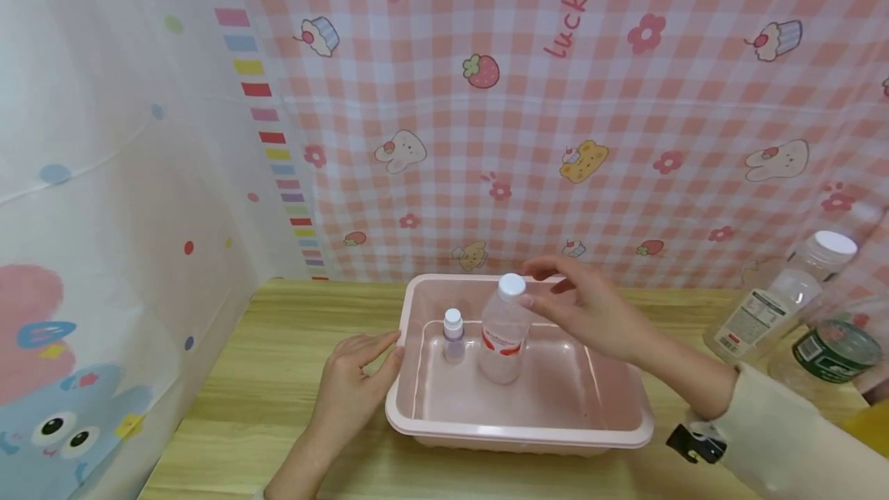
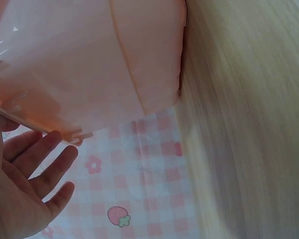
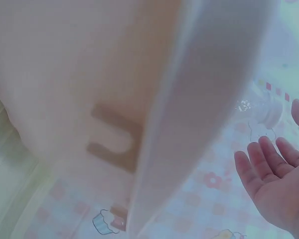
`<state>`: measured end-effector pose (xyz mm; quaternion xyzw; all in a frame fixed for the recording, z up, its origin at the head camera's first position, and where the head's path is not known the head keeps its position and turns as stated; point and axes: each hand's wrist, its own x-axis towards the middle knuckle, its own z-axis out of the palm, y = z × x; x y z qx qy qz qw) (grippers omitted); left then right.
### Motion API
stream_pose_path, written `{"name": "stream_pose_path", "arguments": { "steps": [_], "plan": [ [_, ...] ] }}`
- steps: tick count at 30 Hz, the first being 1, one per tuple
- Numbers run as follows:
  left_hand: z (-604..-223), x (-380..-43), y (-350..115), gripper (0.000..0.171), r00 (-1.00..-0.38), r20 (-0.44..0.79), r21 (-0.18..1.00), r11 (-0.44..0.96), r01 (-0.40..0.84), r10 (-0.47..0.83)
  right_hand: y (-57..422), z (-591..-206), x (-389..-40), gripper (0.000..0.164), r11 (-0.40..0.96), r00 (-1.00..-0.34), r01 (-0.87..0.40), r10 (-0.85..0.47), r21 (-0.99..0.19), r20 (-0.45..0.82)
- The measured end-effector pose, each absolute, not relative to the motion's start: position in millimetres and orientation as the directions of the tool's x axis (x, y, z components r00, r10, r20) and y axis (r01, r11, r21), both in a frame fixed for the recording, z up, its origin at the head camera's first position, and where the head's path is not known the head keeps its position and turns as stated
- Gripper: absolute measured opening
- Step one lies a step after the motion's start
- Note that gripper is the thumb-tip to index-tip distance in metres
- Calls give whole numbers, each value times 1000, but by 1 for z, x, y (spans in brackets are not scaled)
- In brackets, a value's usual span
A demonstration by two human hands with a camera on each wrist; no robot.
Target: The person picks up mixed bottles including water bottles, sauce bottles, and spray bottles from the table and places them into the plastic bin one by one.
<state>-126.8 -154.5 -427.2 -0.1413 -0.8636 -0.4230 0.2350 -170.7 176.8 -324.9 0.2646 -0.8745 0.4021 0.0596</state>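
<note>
A pink plastic basin (image 1: 528, 432) sits on the table. Inside it stands a clear plastic bottle (image 1: 503, 334) with a white cap and a red-and-white label. A small bottle (image 1: 454, 338) with a white cap is upright to its left. My left hand (image 1: 353, 384) touches the basin's left rim with thumb and fingertips, its other fingers loosely spread in the left wrist view. Beside the tall bottle's cap, my right hand (image 1: 590, 307) hovers over the basin with thumb and fingers apart. In the right wrist view a gap shows between those fingers and the bottle (image 3: 269, 110).
At the table's right stand a tall clear bottle (image 1: 771, 307) with a white cap and a clear container (image 1: 836, 349) with a green label. Something yellow (image 1: 871, 427) shows at the right edge. A pink checked cloth (image 1: 430, 99) hangs behind the wooden table (image 1: 278, 361).
</note>
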Motion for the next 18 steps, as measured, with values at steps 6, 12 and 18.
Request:
{"name": "stream_pose_path", "arguments": {
  "steps": [6,12,18],
  "plan": [
    [-427,-125,-155,26,-857,515,672,602,431,39,183,-318,-162,37,550,-861,-501,-396,-668,320],
    [-428,-124,-156,26,-855,517,674,594,439,44,195,-314,-153,38,552,-871,-490,-345,-675,349],
    [-428,-127,-155,25,-837,543,658,586,473,65,216,-312,-145,36,593,-851,-512,-254,-621,459]
  ]
}}
